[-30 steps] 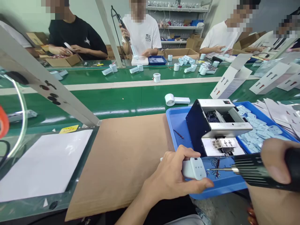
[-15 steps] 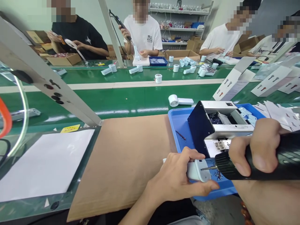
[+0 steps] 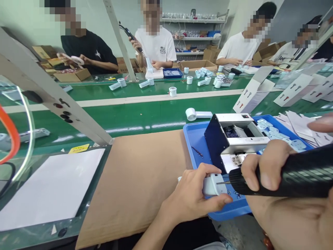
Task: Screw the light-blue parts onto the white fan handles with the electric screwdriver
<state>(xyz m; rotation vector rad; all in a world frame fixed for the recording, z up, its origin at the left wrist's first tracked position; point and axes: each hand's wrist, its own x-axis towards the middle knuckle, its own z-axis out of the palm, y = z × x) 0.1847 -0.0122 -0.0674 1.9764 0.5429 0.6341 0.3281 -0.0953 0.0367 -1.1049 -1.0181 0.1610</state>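
My left hand is closed around a small white plastic device at the near edge of the blue tray. My right hand grips a black electric screwdriver, held almost level. Its metal bit touches the end face of the white device. Several small dark screws lie on the tray floor just under the bit.
A black and silver screw feeder box stands in the tray, with pale blue plastic parts behind it. A brown cardboard mat covers the bench. A white device lies on the green conveyor. Several people work across the belt.
My right hand has brought the screwdriver leftwards, and its bit has gone from clear of the white device to touching its end. My left hand has kept its hold.
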